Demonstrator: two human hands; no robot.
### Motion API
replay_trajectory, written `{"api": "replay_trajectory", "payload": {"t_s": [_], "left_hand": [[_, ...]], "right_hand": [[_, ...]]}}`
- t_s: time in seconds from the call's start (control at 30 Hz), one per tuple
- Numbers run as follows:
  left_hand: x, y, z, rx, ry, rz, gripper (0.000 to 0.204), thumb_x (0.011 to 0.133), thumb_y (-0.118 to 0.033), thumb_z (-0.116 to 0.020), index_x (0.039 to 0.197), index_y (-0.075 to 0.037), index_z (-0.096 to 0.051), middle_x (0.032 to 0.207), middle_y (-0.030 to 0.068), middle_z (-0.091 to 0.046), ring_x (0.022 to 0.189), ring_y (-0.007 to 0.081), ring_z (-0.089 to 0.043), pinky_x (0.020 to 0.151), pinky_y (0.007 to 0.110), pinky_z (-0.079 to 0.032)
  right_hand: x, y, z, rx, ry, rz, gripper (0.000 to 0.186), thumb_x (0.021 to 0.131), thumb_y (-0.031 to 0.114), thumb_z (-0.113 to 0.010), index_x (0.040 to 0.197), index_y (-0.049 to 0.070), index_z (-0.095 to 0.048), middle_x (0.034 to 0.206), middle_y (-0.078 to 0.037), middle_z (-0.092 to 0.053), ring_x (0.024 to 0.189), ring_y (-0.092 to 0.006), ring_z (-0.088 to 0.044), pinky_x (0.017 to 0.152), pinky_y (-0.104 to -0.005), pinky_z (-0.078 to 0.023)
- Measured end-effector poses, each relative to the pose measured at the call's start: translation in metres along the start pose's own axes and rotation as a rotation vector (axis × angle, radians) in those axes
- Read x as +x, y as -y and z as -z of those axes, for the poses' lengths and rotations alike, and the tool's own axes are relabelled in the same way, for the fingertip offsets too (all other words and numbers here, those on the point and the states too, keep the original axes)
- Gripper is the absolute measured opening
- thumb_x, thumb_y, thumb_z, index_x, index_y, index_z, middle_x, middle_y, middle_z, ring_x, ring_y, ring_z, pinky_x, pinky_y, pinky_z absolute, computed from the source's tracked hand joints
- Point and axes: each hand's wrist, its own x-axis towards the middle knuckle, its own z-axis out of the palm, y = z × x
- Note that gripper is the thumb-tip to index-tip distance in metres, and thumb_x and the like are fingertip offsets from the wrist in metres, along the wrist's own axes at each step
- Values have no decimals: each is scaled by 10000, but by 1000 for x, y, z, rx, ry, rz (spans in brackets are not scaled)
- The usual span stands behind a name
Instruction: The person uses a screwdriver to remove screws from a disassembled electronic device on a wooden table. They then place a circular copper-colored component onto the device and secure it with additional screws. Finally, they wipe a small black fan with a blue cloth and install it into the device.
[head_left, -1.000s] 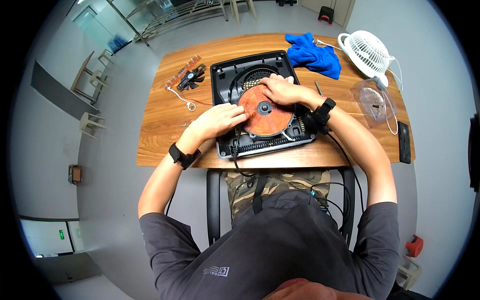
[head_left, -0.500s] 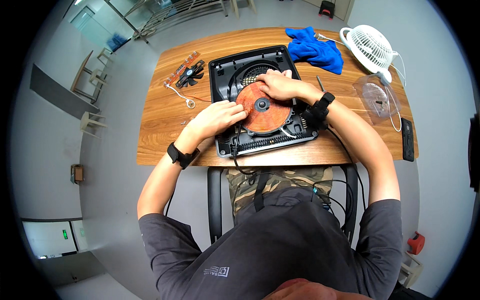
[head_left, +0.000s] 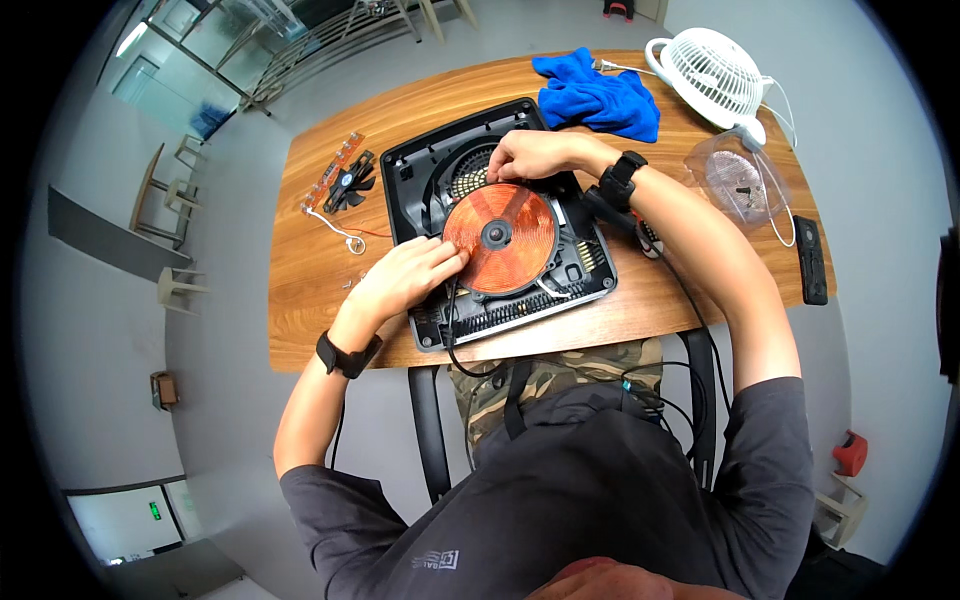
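Observation:
A round copper induction coil (head_left: 480, 262) with a black hub lies in an opened black cooker housing (head_left: 402, 185), which now sits slightly turned on the wooden table. At the coil's left edge, my left hand (head_left: 405, 272) is closed, its curled fingertips gripping the rim. My right hand (head_left: 530, 155) reaches over to the far rim, with thumb and fingers pinched down at the coil's edge; the exact contact under the fingertips is partly hidden. A round vent grille (head_left: 470, 180) shows beyond the coil. Close to my right wrist lies a black cylindrical object (head_left: 605, 212).
A small black fan (head_left: 350, 182) and an orange strip board (head_left: 338, 165) with a white lead lie left. Far right are a blue cloth (head_left: 600, 97), a white fan (head_left: 712, 75), a clear plastic bowl (head_left: 725, 185) and a black strip (head_left: 812, 260). Black cables hang over the front edge.
My right hand has drawn back from the coil's upper face to its far rim, with the fingers more pinched. My left hand stays at the left edge. The whole view has shifted and tilted.

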Motion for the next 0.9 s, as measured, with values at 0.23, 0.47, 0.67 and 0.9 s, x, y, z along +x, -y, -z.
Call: {"api": "replay_trajectory", "payload": {"t_s": [0.23,0.47,0.67,0.9], "left_hand": [[-2,-2,1,29,0,4,373,857,-73,-662,1228,-49,-643,997,52,-617,877,228,-611,786,355,-517],[-1,-3,-2,-19,-46,21,405,800,-45,-722,1199,-41,-649,950,50,-602,839,232,-587,756,363,-500],[2,-5,2,-17,15,53,352,823,-84,-714,1167,-59,-638,975,49,-602,901,224,-610,814,352,-502],[3,-4,0,-10,-11,38,409,765,-84,-761,1153,-64,-635,965,46,-596,883,222,-601,804,351,-488]], "right_hand": [[5,0,-5,44,3,23,279,936,125,-692,1176,-10,-737,1040,-109,-775,959,-171,-715,869,-320,-558],[4,3,-11,-102,-74,-8,279,920,189,-704,1151,44,-760,1031,-100,-783,959,-198,-736,834,-338,-558],[2,12,-9,-110,-89,-8,255,887,199,-720,1096,66,-779,950,-72,-786,929,-191,-738,758,-357,-527],[7,7,-15,-49,-107,-47,200,872,207,-767,1046,114,-797,992,-70,-785,996,-243,-728,968,-542,-473]]}}
